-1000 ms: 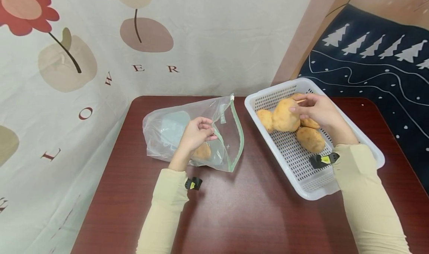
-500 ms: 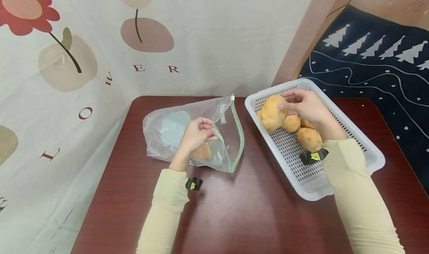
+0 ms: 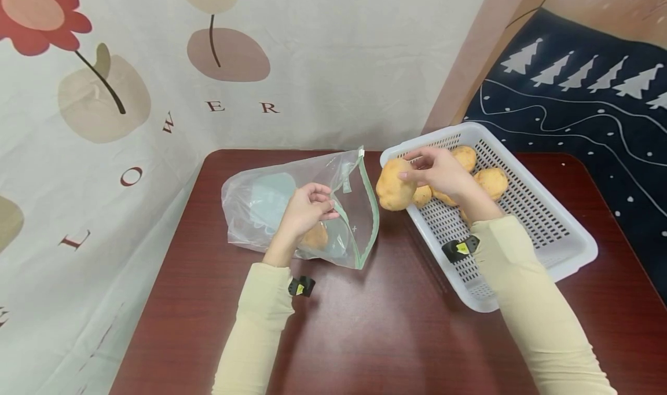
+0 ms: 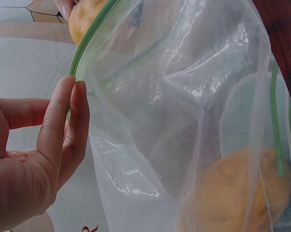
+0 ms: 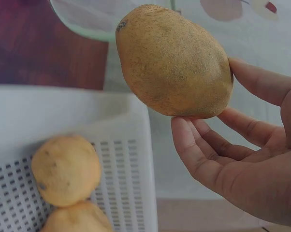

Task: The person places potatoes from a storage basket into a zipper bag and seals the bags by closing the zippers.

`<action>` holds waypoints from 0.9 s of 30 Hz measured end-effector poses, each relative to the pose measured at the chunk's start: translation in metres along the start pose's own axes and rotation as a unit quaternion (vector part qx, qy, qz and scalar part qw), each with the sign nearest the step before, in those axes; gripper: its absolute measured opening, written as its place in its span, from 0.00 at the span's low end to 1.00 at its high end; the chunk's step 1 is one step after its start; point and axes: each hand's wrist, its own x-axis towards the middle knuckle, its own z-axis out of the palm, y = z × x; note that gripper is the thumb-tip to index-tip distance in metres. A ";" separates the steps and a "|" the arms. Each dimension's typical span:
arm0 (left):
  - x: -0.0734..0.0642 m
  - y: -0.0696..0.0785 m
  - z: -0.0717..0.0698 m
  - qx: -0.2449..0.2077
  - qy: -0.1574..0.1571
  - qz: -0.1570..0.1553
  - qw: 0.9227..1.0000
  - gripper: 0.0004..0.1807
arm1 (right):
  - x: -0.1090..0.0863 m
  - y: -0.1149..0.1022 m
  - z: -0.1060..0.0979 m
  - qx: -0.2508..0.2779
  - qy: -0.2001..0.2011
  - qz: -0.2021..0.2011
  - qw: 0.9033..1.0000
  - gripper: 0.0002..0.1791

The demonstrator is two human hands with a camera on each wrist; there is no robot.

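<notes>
A clear zip bag [image 3: 281,178] with a green-edged mouth lies on the table, its opening facing right. One potato [image 4: 240,193] shows through the plastic. My left hand [image 3: 308,209] pinches the upper lip of the bag's mouth between thumb and fingers, holding it apart from the lower lip. In my right hand [image 3: 438,175] a large potato [image 5: 174,63] is gripped by the fingertips at one end. That potato hangs over the left rim of the white basket [image 3: 565,256], a short way right of the bag's mouth. Several potatoes [image 3: 491,182] sit inside the basket, some partly hidden by the right hand.
The dark red table [image 3: 359,331] runs in front of the bag and basket. Behind it hangs a pale printed cloth [image 3: 339,65], with a dark blue patterned cloth [image 3: 568,94] at the right. The basket's raised rim stands between its potatoes and the bag.
My right hand has carried the large potato left, from above the other potatoes to beyond the basket's left rim. The left hand and the bag have stayed in place.
</notes>
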 end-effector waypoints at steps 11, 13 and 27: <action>-0.001 0.000 0.000 0.004 0.001 0.001 1.000 0.14 | 0.006 -0.002 0.029 0.000 -0.029 -0.006 1.000 0.22; -0.001 0.000 0.000 0.002 0.002 0.002 1.000 0.14 | 0.007 -0.001 0.033 -0.003 -0.033 -0.008 0.999 0.22; -0.002 0.000 0.000 -0.009 0.001 0.008 1.000 0.14 | 0.007 -0.001 0.055 0.003 -0.039 -0.006 0.999 0.21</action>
